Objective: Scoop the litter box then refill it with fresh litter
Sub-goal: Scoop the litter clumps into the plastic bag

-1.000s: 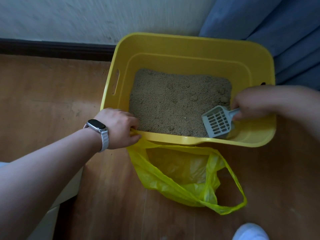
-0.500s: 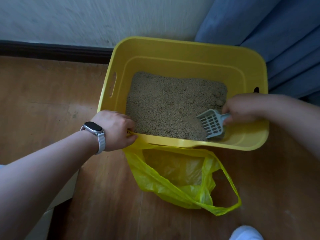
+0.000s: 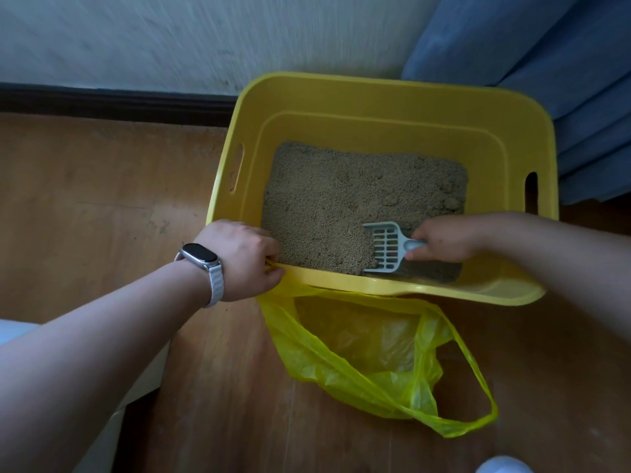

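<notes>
While in right grip (image 3: 444,241), scoop (image 3: 385,247) leftward.

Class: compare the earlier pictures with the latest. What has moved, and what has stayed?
The right hand has pushed the scoop leftward into the litter. Nothing was taken up or let go. The left hand still grips the litter box rim; the yellow bag lies open beside it.
</notes>
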A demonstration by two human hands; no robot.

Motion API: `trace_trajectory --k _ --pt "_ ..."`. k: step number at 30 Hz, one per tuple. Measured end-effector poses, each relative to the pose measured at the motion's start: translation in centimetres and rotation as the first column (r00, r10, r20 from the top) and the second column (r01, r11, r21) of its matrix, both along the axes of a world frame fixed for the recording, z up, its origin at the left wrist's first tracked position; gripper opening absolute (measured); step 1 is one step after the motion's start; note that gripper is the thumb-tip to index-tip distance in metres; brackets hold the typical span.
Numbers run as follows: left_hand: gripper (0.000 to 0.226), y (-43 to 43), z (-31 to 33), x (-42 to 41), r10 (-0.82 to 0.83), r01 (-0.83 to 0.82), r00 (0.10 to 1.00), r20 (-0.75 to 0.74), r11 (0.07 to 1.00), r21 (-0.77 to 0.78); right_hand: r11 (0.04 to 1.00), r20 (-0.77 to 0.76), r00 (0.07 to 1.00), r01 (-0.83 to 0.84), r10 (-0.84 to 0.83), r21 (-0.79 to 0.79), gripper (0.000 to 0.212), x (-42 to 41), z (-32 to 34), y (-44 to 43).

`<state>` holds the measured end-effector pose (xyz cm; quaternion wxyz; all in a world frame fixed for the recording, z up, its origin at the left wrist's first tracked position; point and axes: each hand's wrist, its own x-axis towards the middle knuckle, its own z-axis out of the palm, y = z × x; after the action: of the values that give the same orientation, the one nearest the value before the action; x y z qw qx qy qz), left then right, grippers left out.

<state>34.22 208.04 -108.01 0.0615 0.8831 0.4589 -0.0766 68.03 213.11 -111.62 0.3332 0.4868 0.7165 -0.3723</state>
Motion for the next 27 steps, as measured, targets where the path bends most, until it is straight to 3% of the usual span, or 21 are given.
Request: trace_trajectory --k 8,16,21,27 --pt "0.031 0.0 0.6 0.3 0.026 -0.028 0.999 -0.044 0.998 -0.063 0.991 -0.02 0.991 -0.135 0.135 0.006 0.037 -3.7 -1.0 0.6" --pt "0.029 0.1 1.0 0.5 0.032 -0.038 0.998 -0.059 0.994 -0.099 0.992 -0.08 0.989 -0.116 0.121 0.057 0.033 -7.1 -2.4 -0.3" --pt "0.028 0.1 1.1 0.6 0.033 -0.039 0.997 -0.063 0.994 -0.106 0.974 -0.081 0.985 -0.137 0.154 0.182 0.031 -8.7 -3.5 -0.9" --pt "0.03 0.1 0.8 0.3 0.028 -0.032 0.999 -0.042 0.995 -0.097 0.978 -0.201 0.976 -0.039 0.082 0.205 0.027 -11.5 -4.0 -0.9"
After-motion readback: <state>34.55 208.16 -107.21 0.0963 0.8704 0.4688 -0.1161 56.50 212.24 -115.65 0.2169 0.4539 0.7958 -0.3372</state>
